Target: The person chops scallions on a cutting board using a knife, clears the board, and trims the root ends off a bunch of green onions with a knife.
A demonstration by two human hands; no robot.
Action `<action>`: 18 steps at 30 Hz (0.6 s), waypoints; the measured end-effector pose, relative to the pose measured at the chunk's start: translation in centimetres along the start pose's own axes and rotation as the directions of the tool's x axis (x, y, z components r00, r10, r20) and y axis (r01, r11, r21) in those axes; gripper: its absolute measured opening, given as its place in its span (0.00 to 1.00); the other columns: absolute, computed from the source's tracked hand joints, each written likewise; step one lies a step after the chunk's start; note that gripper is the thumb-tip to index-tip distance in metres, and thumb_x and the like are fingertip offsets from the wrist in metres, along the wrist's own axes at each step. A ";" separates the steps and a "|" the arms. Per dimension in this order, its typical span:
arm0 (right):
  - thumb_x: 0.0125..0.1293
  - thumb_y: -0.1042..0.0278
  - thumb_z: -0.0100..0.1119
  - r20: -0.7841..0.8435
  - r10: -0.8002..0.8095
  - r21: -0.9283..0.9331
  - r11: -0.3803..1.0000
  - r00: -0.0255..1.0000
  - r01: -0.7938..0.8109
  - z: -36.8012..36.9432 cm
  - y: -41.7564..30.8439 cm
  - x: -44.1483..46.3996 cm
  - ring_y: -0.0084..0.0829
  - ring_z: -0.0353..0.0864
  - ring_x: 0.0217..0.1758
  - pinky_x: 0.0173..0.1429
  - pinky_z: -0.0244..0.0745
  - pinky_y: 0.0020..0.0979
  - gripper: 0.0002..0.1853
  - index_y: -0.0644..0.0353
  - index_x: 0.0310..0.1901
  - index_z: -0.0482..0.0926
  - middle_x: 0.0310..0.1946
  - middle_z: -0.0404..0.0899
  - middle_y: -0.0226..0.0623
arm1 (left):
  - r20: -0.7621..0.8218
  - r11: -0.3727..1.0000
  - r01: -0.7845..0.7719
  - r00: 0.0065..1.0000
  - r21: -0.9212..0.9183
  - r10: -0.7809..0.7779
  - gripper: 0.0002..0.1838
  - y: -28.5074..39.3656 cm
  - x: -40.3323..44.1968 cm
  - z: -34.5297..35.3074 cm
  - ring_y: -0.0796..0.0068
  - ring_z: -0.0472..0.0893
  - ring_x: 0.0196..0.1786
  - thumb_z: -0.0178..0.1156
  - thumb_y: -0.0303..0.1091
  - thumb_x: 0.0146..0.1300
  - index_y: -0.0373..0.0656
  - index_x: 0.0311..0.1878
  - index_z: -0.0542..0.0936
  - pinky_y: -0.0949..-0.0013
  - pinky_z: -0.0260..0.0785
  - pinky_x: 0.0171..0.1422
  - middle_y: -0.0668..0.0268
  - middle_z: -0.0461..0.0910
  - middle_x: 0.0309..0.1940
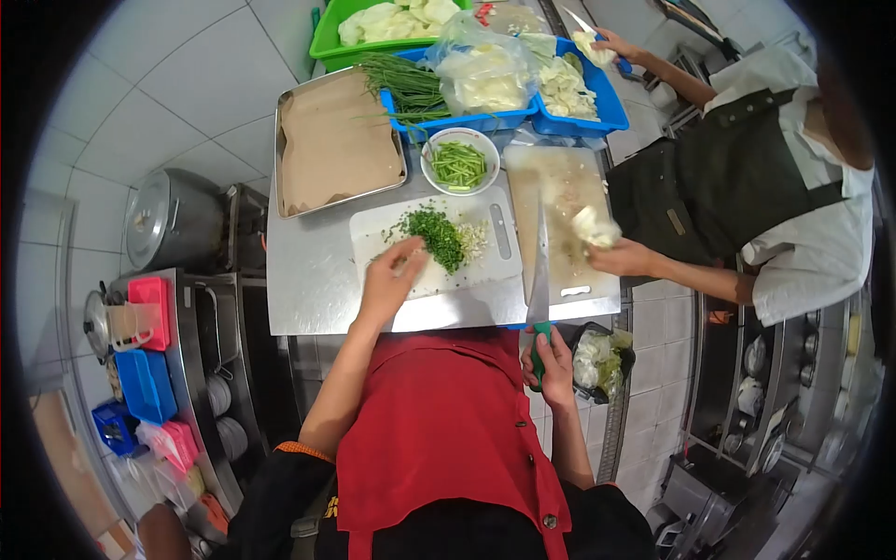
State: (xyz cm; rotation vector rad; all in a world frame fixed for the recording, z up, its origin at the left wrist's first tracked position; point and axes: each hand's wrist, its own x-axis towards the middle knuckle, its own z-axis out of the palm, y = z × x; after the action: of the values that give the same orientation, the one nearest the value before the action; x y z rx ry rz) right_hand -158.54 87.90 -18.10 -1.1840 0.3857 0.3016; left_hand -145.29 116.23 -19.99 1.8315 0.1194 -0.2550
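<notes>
In the head view, my right hand (553, 366) is closed around the green handle of a long kitchen knife (539, 271), its blade pointing away from me beside the boards. My left hand (390, 278) is over the left part of a white cutting board (373, 233), thumb and fingers apart, holding nothing I can see. Just past its fingertips lies a heap of finely chopped green herbs (435, 233), perhaps chives. Pale chopped bits (474, 238) border the heap on the right. Behind the board stands a white bowl (430, 170) with cut green stalks (458, 166).
A paper-lined metal tray (341, 140) lies back left. Blue tubs (611, 112) hold long green stalks (406, 84), a plastic bag and pale leaves. On the right, a co-worker (709, 187) holds a pale vegetable piece (595, 227) over another board (560, 187) and a knife farther back.
</notes>
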 end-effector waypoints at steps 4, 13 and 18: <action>0.78 0.55 0.47 0.138 -0.063 -0.096 0.992 0.988 0.077 3.8 -2.9 -0.4 0.15 0.62 0.14 0.18 0.57 0.20 0.17 0.61 0.56 0.71 0.20 0.68 0.28 | 0.266 0.901 0.065 0.962 -0.430 0.058 0.20 8.3 -1.6 2.2 0.68 0.82 0.55 0.60 0.36 0.70 0.37 0.61 0.77 0.66 0.74 0.59 0.61 0.83 0.54; 0.78 0.54 0.46 0.345 0.016 -0.103 0.994 0.939 0.021 6.5 -3.7 0.4 0.17 0.63 0.15 0.18 0.58 0.19 0.17 0.60 0.55 0.70 0.21 0.69 0.30 | 0.276 0.694 0.278 0.954 -0.664 -0.117 0.14 10.4 -2.2 1.8 0.72 0.85 0.41 0.67 0.34 0.65 0.37 0.50 0.81 0.68 0.81 0.44 0.62 0.85 0.42; 0.78 0.56 0.47 0.326 0.023 -0.182 0.982 0.945 0.039 7.3 -3.6 0.9 0.14 0.64 0.17 0.21 0.59 0.19 0.16 0.60 0.55 0.71 0.22 0.71 0.28 | 0.218 0.734 0.247 0.966 -0.633 -0.137 0.13 9.9 -2.3 1.1 0.73 0.85 0.40 0.67 0.33 0.64 0.37 0.48 0.82 0.69 0.81 0.43 0.63 0.84 0.40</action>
State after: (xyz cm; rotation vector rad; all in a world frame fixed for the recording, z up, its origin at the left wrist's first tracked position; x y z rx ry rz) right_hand -155.26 93.53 -13.12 -1.2918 0.0617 0.5285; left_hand -145.54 112.55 -10.43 1.0821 0.2569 -0.4421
